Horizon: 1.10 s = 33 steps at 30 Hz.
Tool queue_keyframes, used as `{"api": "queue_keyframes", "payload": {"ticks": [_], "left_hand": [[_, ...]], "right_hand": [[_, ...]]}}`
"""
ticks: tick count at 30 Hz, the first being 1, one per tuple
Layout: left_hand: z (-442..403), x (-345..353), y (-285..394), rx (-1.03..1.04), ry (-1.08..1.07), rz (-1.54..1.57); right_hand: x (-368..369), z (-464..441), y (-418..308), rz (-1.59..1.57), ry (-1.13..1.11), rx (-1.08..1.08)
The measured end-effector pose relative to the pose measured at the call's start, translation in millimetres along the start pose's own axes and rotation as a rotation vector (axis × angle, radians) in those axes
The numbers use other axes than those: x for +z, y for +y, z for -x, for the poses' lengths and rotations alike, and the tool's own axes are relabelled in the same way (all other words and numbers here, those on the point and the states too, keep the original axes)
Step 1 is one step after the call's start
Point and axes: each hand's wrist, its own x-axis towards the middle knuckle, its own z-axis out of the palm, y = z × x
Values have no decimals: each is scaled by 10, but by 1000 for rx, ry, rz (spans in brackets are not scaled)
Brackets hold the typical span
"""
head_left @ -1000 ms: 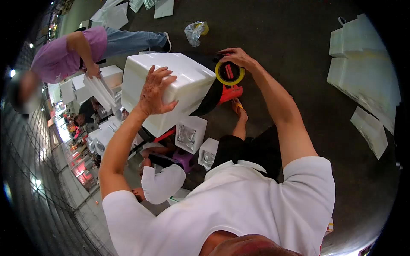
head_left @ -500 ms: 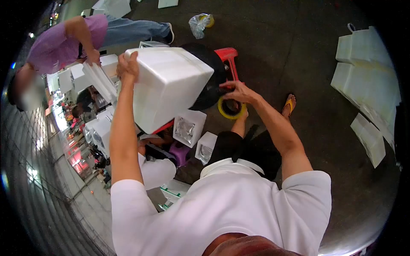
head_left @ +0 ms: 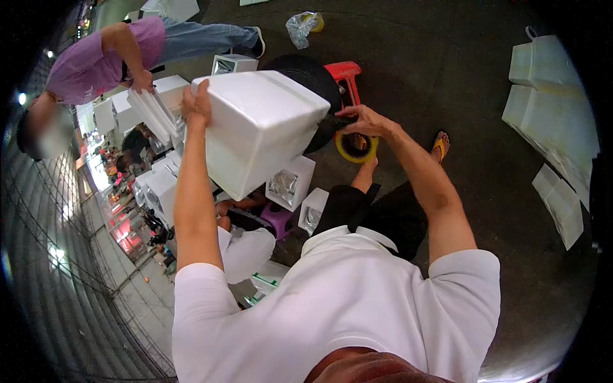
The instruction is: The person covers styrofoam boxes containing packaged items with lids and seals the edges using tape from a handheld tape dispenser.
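A white foam box (head_left: 262, 108) is tilted in front of me, with a strip of tape along its top near the far right edge. My left hand (head_left: 196, 105) grips its left upper edge, fingers bent over the rim. To the right of the box, my right hand (head_left: 365, 121) has its fingers curled and pointing at the box's side, apart from it. A yellow roll of tape (head_left: 341, 152) hangs at that hand's fingers, its ring facing me. Part of the grip on the roll is hidden.
A black round object (head_left: 306, 67) and a red stool (head_left: 347, 76) stand behind the box. Foil-lined foam boxes (head_left: 290, 182) lie below. A person in a pink shirt (head_left: 105, 57) holds white panels (head_left: 153, 115) at left. Stacked foam boxes (head_left: 549, 96) stand at right.
The view has shifted slightly right. My right hand and the tape roll have risen a little beside the box. My left hand keeps its grip on the box edge.
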Motion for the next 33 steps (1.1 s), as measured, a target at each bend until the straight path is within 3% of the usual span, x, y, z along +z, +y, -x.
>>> {"api": "queue_keyframes", "payload": {"ticks": [1,3,4,5,6,7,10,12,13,15,19,21,22,23,25,27,29,31,33], "left_hand": [[-103,43,-132,5,4,-1],[-318,136,-401,-240,109,-110],[-242,94,-303,-139,246,-263],[-25,10,23,196,294,-188],[290,-85,516,532,326,-105],[709,-134,994,700,67,-48],[1728,470,1400,1021,-494,-594],[2087,817,1312,979,-765,-1192],[2070,951,1165,988,-761,-1198],[1946,1185,989,1076,-501,-1351],[1910,1251,1087,1030,-566,-1353],[1823,1248,1194,1069,-501,-1287],[1744,1209,1377,985,-617,-1286],[1673,1193,1481,898,-738,-1284],[1368,1211,1595,914,-698,-1220],[1108,1142,1768,699,-743,-1017],[971,598,1935,731,-679,-836],[806,12,1628,1029,-408,-462],[587,-59,1014,976,-323,-295]], "right_hand": [[11,-34,34,-72,81,-58],[-111,-376,128,-208,133,-113],[-197,-487,-29,-164,148,12],[-255,-707,49,-186,122,-80],[-374,-689,-218,-69,115,-11],[-355,-1029,1,-16,153,-100],[-498,-1225,-121,-64,100,-97],[-537,-1304,-189,-42,108,-124],[-539,-1300,-200,-45,118,-126],[-581,-1194,-132,-6,170,-100],[-465,-398,168,-161,7,-132],[-233,25,344,-230,3,-176],[-41,24,592,-270,-5,-166],[89,81,630,-205,-15,-25],[251,122,443,-336,114,2],[151,62,207,-199,328,-20],[187,-543,554,-420,379,-187],[-99,-629,146,-341,361,-84],[-241,-832,-64,-328,325,-35]]}}
